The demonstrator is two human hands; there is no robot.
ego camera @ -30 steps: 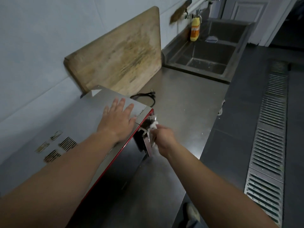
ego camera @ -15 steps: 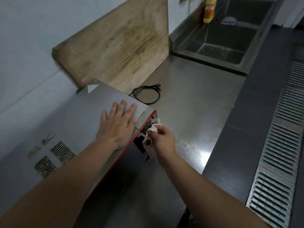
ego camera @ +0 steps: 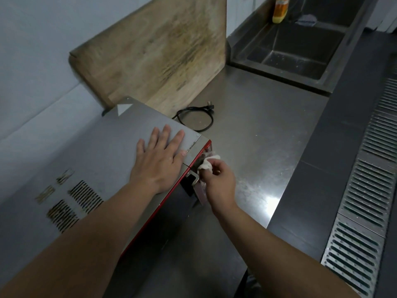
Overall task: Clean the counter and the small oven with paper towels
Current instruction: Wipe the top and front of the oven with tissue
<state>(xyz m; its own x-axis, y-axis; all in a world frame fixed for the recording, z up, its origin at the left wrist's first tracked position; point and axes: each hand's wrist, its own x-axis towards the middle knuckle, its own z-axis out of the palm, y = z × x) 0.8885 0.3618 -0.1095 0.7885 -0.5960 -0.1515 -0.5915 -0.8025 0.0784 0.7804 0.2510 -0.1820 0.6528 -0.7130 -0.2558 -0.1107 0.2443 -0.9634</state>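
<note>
The small oven (ego camera: 103, 160) has a grey metal top with vent slots and a red front edge; it stands on the steel counter (ego camera: 257, 130). My left hand (ego camera: 160, 158) lies flat on the oven's top near the front right corner, fingers spread. My right hand (ego camera: 219, 181) pinches a crumpled white paper towel (ego camera: 207, 163) against the oven's front, just above the metal door handle (ego camera: 193, 177). The oven's front face is mostly hidden from this angle.
A large worn wooden cutting board (ego camera: 159, 52) leans on the wall behind the oven. A black power cord (ego camera: 194, 119) lies coiled on the counter. Beyond are a sink (ego camera: 296, 50) and a yellow bottle (ego camera: 279, 9). A floor drain grate (ego camera: 369, 179) runs along the right.
My right hand with the paper towel has shifted slightly up along the oven's front corner. My left hand stays flat on the top. My view has moved closer and lower.
</note>
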